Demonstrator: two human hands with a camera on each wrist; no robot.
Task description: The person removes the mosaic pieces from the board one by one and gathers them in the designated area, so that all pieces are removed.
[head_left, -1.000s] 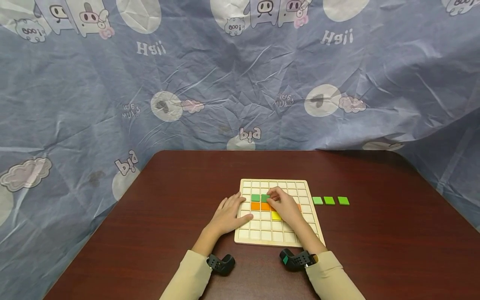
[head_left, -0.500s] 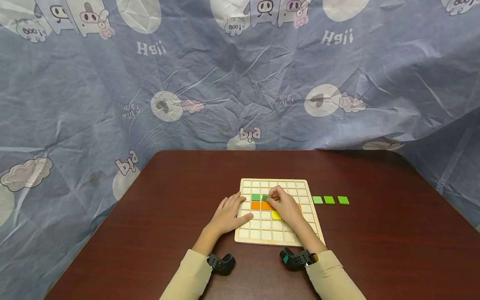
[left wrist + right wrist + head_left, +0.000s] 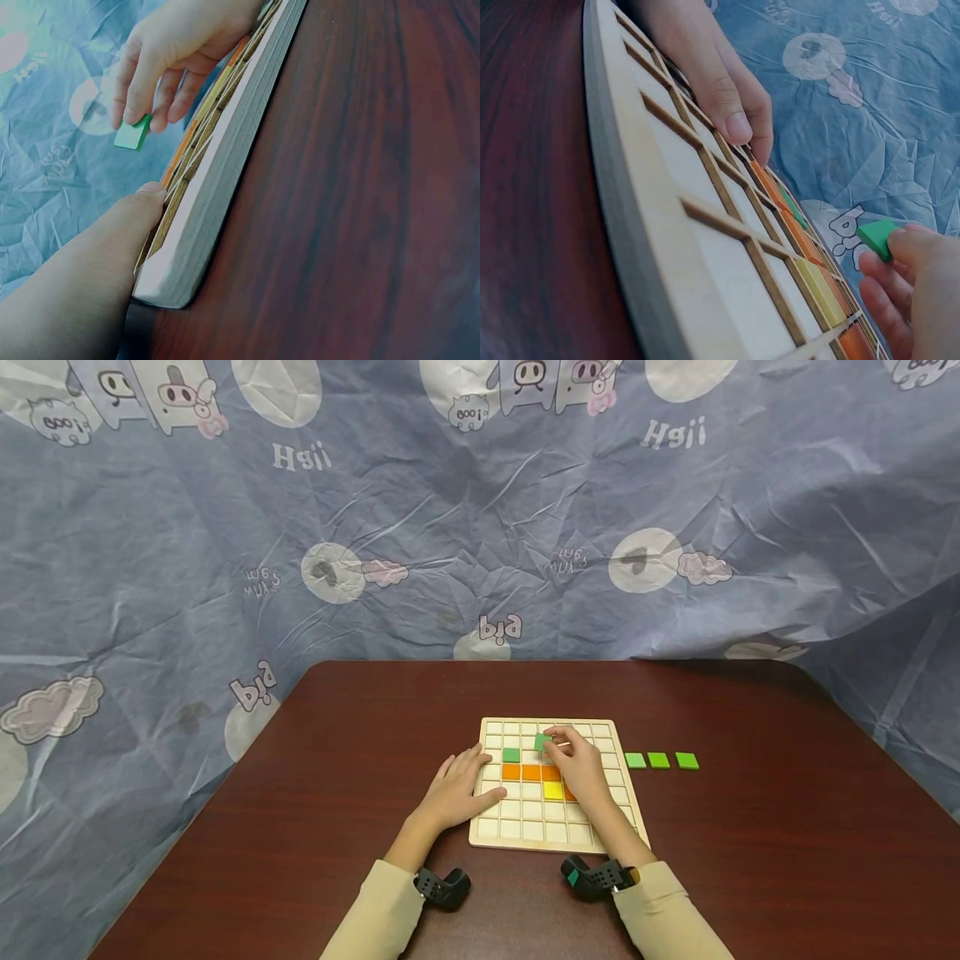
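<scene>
A wooden grid board (image 3: 510,831) lies on the table. My left hand (image 3: 455,789) rests over its left edge, fingers spread and thumb on the grid. Between thumb and fingers of my right hand (image 3: 587,772) is a square green tile (image 3: 542,742), held above the upper middle cells. Both wrist views show this green tile (image 3: 874,237) lifted clear of the grid. Another green tile (image 3: 511,755) sits in a cell at left, with a row of orange tiles (image 3: 531,772) just below. A yellow tile (image 3: 553,791) lies under that row, beside an orange one partly hidden by my right hand.
To the right of the board, a pale green tile (image 3: 634,761) and two brighter green tiles (image 3: 672,762) lie in a line on the dark red-brown table (image 3: 375,735). A wrinkled printed cloth (image 3: 420,527) hangs behind the table.
My right hand has lifted the green tile out of its cell beside the other green one and carried it up and slightly right. My left hand has stayed put.
</scene>
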